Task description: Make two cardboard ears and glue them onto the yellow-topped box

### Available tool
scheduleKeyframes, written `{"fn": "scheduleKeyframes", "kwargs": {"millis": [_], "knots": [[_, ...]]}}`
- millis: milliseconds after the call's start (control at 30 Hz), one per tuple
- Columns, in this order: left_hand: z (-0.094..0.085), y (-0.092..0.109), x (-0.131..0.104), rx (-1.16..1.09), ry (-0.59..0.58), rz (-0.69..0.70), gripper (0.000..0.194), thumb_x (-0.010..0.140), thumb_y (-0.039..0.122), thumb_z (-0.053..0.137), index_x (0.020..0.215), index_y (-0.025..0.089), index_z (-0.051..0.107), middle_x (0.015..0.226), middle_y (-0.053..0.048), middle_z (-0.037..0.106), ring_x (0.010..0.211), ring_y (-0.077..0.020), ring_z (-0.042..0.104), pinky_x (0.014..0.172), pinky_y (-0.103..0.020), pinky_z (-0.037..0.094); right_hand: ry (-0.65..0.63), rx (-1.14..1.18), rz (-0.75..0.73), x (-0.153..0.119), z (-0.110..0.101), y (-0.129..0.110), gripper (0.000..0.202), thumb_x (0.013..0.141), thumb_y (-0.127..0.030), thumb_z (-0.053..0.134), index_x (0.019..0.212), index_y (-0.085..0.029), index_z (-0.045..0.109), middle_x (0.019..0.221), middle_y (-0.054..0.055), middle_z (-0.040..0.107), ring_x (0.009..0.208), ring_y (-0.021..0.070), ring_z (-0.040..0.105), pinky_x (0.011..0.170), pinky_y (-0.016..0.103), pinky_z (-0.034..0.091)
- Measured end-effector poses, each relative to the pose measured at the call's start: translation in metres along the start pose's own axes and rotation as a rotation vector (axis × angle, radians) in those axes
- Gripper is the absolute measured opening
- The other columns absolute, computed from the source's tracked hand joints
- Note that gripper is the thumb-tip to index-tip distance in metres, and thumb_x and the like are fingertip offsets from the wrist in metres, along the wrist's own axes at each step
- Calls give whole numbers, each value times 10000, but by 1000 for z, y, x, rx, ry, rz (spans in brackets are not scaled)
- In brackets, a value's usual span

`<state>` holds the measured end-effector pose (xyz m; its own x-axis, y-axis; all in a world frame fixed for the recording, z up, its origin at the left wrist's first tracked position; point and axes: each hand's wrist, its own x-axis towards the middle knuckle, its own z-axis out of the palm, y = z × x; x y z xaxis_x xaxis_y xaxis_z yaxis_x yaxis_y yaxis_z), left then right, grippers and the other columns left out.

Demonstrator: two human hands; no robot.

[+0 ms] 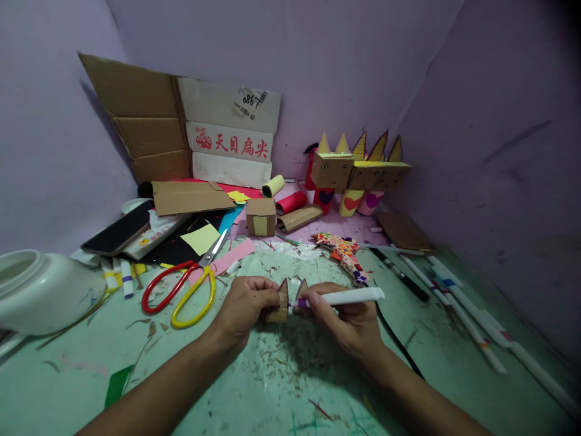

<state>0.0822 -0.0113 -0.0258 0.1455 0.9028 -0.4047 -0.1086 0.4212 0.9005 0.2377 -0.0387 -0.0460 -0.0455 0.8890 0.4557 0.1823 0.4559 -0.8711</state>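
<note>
Near the middle of the table, my left hand (247,306) pinches a small cardboard piece (278,310) with a pointed top and a purple line along its edge. Just to its right, my right hand (349,321) holds a white marker (354,296) whose purple tip end points left at the piece. A second pointed piece (303,289) shows by my right fingertips; its lower part is hidden. Whether the marker tip touches the cardboard is too small to tell. Scissors (205,261) with a red and a yellow handle lie open left of my left hand.
Cardboard figures (333,172) with pointed ears stand at the back right. A small cardboard box (261,218), paper tubes (292,202) and a patterned glue gun (341,249) lie ahead. Markers (463,315) are at the right, a white pot (45,293) at the left.
</note>
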Motion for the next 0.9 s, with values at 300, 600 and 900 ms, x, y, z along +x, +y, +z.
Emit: {"fn": "scheduleKeyframes", "kwargs": {"millis": [300,600,900], "knots": [[-1,-1,1,-15,8,-8,108,440,187,632,484,124,556,408,24,514,396,-68,411,426,-201,289,-45,-25,-15,0,0,-1,171,797,-174,542,670,-147,653,560,22,626,503,122,577,477,223,466],[-1,-1,2,-4,-3,11,81,454,177,615,477,126,557,401,30,500,394,-66,404,423,-200,284,-14,-32,-31,-1,1,3,145,795,-172,546,702,-152,655,605,31,643,541,135,598,508,238,486],[-1,-1,1,-2,12,12,79,453,176,612,489,119,572,421,19,519,408,-71,422,437,-203,287,-97,-83,-65,0,0,-6,178,771,-147,537,632,-147,649,514,14,622,450,112,556,449,216,443]]}}
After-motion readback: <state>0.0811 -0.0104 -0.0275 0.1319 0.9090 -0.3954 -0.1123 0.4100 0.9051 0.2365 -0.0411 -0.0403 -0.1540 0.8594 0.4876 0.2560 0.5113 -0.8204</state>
